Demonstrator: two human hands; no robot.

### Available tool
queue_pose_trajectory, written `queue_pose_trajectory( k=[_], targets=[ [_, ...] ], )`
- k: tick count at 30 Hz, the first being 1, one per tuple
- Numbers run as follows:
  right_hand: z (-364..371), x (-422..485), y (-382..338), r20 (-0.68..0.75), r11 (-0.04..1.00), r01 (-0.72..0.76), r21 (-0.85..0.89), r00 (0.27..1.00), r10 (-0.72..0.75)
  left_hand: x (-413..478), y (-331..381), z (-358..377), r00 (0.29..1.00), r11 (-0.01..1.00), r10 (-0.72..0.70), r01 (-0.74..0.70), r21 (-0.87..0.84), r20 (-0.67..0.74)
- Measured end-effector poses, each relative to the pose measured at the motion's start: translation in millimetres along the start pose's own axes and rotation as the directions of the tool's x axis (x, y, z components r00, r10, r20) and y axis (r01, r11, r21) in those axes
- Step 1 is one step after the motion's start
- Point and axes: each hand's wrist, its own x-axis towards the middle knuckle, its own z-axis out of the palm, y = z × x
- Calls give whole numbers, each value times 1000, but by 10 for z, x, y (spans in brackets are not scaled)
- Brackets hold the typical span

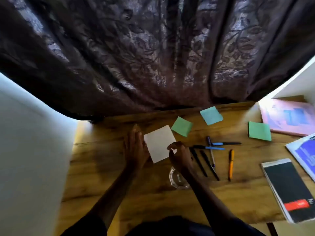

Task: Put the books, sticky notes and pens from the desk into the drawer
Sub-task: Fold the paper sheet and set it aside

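A white sticky-note pad (159,143) lies on the wooden desk (102,167). My left hand (135,149) lies flat with straight fingers against the pad's left edge. My right hand (180,156) curls over its lower right corner, thumb and fingers pinching it. Two green pads (182,126) (259,131) and a blue-green pad (211,115) lie further back. Several pens (209,148) and an orange pen (231,164) lie to the right. A black book (289,188), a blue and white book (303,152) and a pink book (288,116) sit at the right.
A clear glass dish (177,178) stands just under my right wrist. A dark patterned curtain (153,57) hangs behind the desk. A white wall (30,150) bounds the left side and a white shelf panel (293,82) the right. No drawer is in view.
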Motion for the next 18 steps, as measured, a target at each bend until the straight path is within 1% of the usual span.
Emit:
queue_pose_trajectory(
  k=[1,2,4,6,7,9,10,12,14,16,18],
  targets=[
    [57,8,-27,-3,1000,1,-13,1000,-1,12,-89,26,998,1000,-19,19,-2,66],
    [89,-5,-80,-1,999,-14,-35,1000,14,8,-164,19,994,999,-46,46,-7,96],
    [133,-39,-165,16,998,-38,-43,999,39,1,-324,91,976,997,-76,76,6,206],
    [186,-48,-210,13,999,-11,-47,1000,12,33,-422,125,933,995,-97,100,7,345],
    [204,-47,-234,12,999,5,-54,1000,-5,59,-467,132,921,995,-95,96,17,379],
    [222,-40,-232,23,997,8,-83,1000,-6,120,-498,124,920,997,-76,72,25,385],
    [253,-27,-233,31,996,1,-93,1000,1,135,-518,109,925,997,-73,79,0,373],
    [322,-2,-231,51,995,-11,-101,999,16,172,-540,93,940,980,-83,136,-142,332],
    [383,30,-211,71,992,-11,-124,997,20,201,-548,73,940,906,-151,255,-337,306],
    [471,62,-177,93,988,-21,-154,995,36,225,-532,17,911,793,-216,373,-481,350],
    [563,80,-157,111,986,-59,-156,991,76,226,-514,-50,867,722,-245,462,-516,435]
  ],
)
